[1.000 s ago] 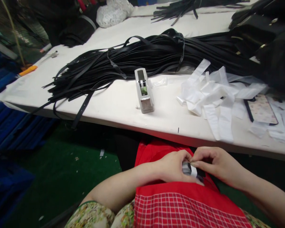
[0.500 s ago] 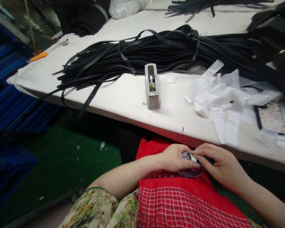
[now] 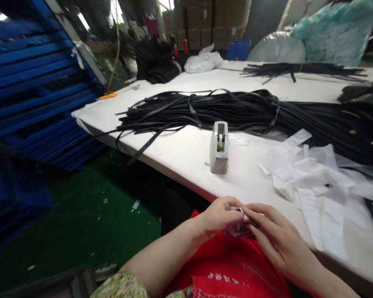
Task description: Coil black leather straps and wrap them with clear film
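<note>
Just above my lap, close to the table edge, my left hand (image 3: 214, 218) is closed around a small coiled black strap (image 3: 238, 230), which looks wrapped in shiny clear plastic. Its thumb lies along the top. A white strip (image 3: 245, 216) shows on the coil between the hands. From the other side my right hand (image 3: 276, 234) presses bent fingertips onto the coil by this strip. My fingers cover much of the coil. On the table beyond them stands a grey tape dispenser (image 3: 219, 149), apart from both hands.
A long tied bundle of black straps (image 3: 211, 108) lies across the white table (image 3: 177, 159), some ends hanging over its edge. Loose white strips (image 3: 317, 194) are heaped at the right. Blue pallets (image 3: 34, 91) are stacked at the left. An orange-handled tool (image 3: 108, 95) lies at the far corner.
My view has tilted up, bringing boxes and bags at the back into sight. Both hands stay on the coiled strap, the right hand's fingers now further over its white strip.
</note>
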A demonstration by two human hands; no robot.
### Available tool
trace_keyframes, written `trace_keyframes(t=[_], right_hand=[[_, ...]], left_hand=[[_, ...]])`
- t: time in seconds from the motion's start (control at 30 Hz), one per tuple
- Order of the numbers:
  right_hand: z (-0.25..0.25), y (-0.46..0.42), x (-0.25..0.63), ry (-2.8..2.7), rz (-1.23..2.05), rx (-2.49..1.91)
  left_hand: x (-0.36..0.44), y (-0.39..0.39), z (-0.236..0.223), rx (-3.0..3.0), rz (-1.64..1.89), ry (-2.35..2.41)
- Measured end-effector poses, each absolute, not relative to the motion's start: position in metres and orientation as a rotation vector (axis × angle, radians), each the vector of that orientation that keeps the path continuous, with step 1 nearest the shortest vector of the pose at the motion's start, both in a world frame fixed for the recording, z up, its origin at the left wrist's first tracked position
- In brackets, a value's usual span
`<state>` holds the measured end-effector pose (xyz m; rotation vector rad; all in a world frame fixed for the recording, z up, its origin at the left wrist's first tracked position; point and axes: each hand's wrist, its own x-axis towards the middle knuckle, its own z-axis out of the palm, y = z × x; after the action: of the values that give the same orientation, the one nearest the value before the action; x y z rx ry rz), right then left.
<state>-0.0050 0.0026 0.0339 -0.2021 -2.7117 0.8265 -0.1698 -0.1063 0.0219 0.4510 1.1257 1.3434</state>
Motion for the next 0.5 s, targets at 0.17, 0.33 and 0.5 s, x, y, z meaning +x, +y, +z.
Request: trace_keyframes(t=[0.17,0.33,0.5], right_hand=[[0.048,0.038,-0.08,-2.476,0.836,-0.361],[0.042,0.079,-0.165,-2.194,1.361,-0.843],[0.032,0.072,-0.201,-2.017,1.593,-0.909]], left_hand=[[-0.187,-0.126,0.024,0.372,1.505,1.211],[-0.193,-0.145,0.022,0.401,1.586,1.309],[-0.202,-0.158,0.01,0.433,1.581,1.356]])
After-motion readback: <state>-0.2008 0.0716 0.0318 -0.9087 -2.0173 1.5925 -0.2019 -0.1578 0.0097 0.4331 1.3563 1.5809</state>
